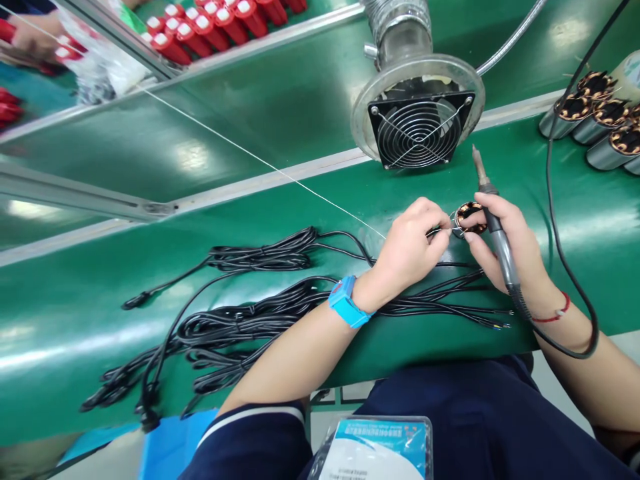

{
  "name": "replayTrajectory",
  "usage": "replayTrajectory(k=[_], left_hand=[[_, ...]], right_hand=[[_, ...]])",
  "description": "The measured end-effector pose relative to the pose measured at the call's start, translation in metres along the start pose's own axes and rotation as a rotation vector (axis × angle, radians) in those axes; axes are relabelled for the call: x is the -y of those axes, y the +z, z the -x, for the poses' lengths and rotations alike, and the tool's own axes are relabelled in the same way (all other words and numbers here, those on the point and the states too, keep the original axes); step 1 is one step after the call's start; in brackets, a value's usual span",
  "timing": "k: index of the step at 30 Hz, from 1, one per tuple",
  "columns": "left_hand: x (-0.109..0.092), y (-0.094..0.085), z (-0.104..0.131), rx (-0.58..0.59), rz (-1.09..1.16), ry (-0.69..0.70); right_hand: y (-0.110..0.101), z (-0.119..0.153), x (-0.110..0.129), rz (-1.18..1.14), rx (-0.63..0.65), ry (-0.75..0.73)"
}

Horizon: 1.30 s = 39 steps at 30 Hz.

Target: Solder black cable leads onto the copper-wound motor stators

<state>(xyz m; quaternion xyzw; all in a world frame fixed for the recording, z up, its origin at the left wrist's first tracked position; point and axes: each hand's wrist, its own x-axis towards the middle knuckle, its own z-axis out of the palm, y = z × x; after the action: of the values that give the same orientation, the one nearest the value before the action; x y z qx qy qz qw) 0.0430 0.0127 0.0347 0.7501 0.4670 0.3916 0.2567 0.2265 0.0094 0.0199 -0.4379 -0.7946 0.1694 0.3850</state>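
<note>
My left hand is closed in a pinch on the thin end of a black cable, beside the open end of a motor stator with copper windings. A fine pale wire stretches from the upper left to this hand; whether the fingers grip it, I cannot tell. In my right hand lies a soldering iron, its tip pointing up and away from the stator. Thumb and fingertips of that hand also reach the stator. Under my wrists run stripped ends of black cables.
Coiled black power cords cover the bench's left part. A fume extractor fan hangs above the work. More stators in metal housings stand at right. Red parts line the upper shelf. The iron's cord loops past my right forearm.
</note>
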Motion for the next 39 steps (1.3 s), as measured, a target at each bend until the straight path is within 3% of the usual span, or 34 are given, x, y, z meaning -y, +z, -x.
replayTrajectory(k=[8,11,17,24,39], left_hand=[[-0.007,-0.002,-0.003,0.03,0.084,-0.211],[-0.009,-0.001,-0.003,0.02,0.101,-0.212],[-0.007,0.006,-0.003,-0.003,0.109,-0.182],[-0.005,0.01,-0.001,-0.037,0.088,-0.158],[-0.009,0.009,-0.003,-0.04,0.086,-0.197]], right_hand=[[0.009,-0.006,0.0,-0.019,-0.12,0.044],[0.003,-0.002,0.005,0.025,-0.137,-0.006],[-0.016,0.027,0.009,-0.022,-0.289,0.037],[-0.016,0.041,0.002,-0.141,-0.393,-0.206],[-0.015,0.038,0.004,-0.224,-0.356,-0.235]])
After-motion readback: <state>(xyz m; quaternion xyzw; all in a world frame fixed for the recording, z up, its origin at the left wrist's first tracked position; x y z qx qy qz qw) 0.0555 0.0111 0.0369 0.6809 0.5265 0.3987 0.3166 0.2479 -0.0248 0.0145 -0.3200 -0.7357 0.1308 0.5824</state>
